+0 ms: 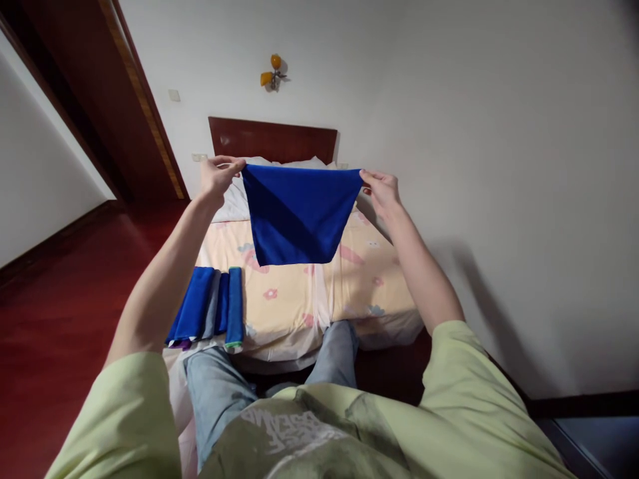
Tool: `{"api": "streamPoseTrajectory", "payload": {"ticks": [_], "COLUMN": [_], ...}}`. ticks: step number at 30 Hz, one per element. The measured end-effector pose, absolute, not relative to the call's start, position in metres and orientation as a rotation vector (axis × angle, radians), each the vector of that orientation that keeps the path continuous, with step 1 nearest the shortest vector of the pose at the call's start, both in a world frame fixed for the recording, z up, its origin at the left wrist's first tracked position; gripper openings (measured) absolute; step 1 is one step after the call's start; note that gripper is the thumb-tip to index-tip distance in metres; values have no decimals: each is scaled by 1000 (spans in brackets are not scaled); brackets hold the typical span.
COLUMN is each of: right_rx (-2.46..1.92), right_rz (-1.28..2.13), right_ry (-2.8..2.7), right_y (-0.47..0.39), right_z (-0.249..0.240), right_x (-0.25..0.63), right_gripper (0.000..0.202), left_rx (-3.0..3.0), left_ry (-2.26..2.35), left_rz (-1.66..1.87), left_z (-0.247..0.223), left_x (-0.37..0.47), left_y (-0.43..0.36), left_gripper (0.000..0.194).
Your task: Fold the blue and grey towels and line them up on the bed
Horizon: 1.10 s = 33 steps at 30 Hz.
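A blue cloth (302,213) hangs spread out in the air above the bed, its top edge pulled straight between my two hands. My left hand (219,176) pinches its upper left corner, and my right hand (382,189) pinches the upper right corner. Both arms are stretched forward. Below and to the left, several folded cloths (194,303) in blue and grey lie side by side on the bed's near left part. The rightmost folded cloth (234,306) has a green edge, and a bit of purple shows under the leftmost ones.
The bed (279,313) has a cream cover with pink and blue prints, white pillows and a dark red headboard (274,138). A wall lamp (272,74) is above it. White wall stands close on the right; red wooden floor (94,299) and a dark door (94,93) are on the left.
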State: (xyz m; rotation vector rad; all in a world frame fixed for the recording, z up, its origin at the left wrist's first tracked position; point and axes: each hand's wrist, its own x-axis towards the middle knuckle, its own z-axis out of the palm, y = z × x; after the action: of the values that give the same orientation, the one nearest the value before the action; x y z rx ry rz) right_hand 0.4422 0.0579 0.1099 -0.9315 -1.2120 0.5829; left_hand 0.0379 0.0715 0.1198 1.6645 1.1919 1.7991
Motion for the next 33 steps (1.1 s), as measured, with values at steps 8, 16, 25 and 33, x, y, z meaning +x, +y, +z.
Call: {"api": "streamPoseTrajectory", "payload": {"ticks": [8,16,25,33], "right_rx": [-1074,-1170,-1351,-1074], "right_rz": [770,924,1008,766], "right_ry": [-1266,-1219,-1164,-1219], "right_y": [-15,-52,16,89], "right_z": [62,28,-18,-22], "right_x": [449,470,445,406], "right_gripper": [40,39,32,34], "left_rx": [1520,1465,1456,1491], "left_ry": [1288,1213,1235,1205], "left_rz": [1563,1350,1361,1697], "left_z": [77,31,-26,-14], "left_x": [28,22,22,25], "left_y": [3,-37,24,86], "left_gripper": [30,29,36,32]}}
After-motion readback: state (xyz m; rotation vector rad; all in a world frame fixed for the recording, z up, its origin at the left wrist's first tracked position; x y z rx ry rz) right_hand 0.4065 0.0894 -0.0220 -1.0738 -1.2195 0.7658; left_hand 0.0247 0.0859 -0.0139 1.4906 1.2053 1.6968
